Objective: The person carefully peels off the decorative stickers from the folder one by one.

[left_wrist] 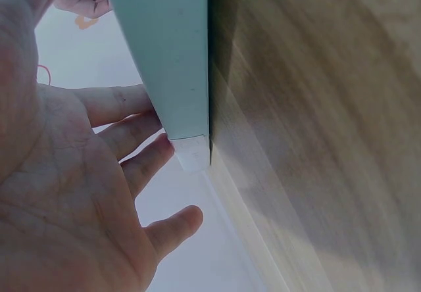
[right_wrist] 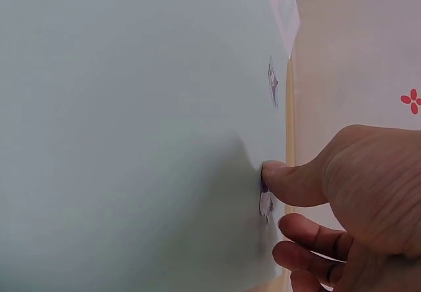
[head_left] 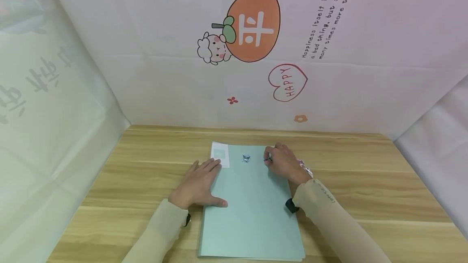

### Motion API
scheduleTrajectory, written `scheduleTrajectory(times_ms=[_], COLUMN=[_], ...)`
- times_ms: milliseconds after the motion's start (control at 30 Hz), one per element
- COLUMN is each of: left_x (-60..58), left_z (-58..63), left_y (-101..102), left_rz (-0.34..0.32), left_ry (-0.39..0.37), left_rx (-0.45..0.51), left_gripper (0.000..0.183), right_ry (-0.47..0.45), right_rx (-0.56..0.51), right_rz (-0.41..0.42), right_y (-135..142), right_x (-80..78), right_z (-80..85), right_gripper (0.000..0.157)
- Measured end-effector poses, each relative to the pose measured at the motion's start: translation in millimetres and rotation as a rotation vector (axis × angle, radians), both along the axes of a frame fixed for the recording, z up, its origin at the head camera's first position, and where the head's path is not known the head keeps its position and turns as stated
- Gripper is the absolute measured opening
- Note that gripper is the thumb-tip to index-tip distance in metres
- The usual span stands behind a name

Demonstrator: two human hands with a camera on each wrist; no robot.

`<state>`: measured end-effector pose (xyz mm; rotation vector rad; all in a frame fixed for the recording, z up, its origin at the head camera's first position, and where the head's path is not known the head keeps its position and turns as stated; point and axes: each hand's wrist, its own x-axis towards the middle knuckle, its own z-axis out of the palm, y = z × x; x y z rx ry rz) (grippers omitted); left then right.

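Pinching a small sticker (right_wrist: pixel 266 204) near the top-right corner of the pale green folder (head_left: pixel 252 218) is the right hand (head_left: pixel 282 161); the left hand (head_left: pixel 199 183), spread, grasping nothing, rests on the folder's left edge.

The sheet (head_left: pixel 252 222) was mint green, the table (head_left: pixel 142 173) streaky tan; at twelve o'clock, white cloth (head_left: pixel 164 88) bore an orange fruit print (head_left: pixel 254 25)

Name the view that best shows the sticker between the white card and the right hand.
Head: the sticker shows whole, clear of the right hand. The right wrist view shows it narrowed by a steep slant; the left wrist view does not show it.
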<state>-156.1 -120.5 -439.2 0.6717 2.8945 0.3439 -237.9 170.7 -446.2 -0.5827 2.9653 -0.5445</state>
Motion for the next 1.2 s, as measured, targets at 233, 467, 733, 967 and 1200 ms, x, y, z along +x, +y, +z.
scheduleTrajectory(times_ms=[233,467,733,967,1200], left_x=[-0.5,-0.4,0.0,0.0,0.2], left_z=[0.1,0.8,1.5,1.8,2.9], left_y=[0.3,0.3,1.1,1.0,1.3], left_rz=[-0.003,0.0,0.011,0.01,0.015], left_ry=[0.001,-0.009,-0.015,-0.019,-0.024], left_rx=[-0.005,-0.007,-0.005,-0.003,-0.003], left_gripper=[0.113,0.113,0.112,0.112,0.112], right_ry=[0.001,-0.007,0.015,0.032,0.051], right_rx=[0.002,0.007,0.031,0.048,0.02], right_rz=[-0.002,-0.004,0.01,0.002,-0.005], right_y=[0.1,-1.0,-3.6,-4.4,-3.5], right_x=[-0.2,0.8,3.7,5.2,6.1], right_z=[0.3,1.6,2.1,3.5,3.0], right_gripper=[0.007,0.011,0.013,0.01,0.01])
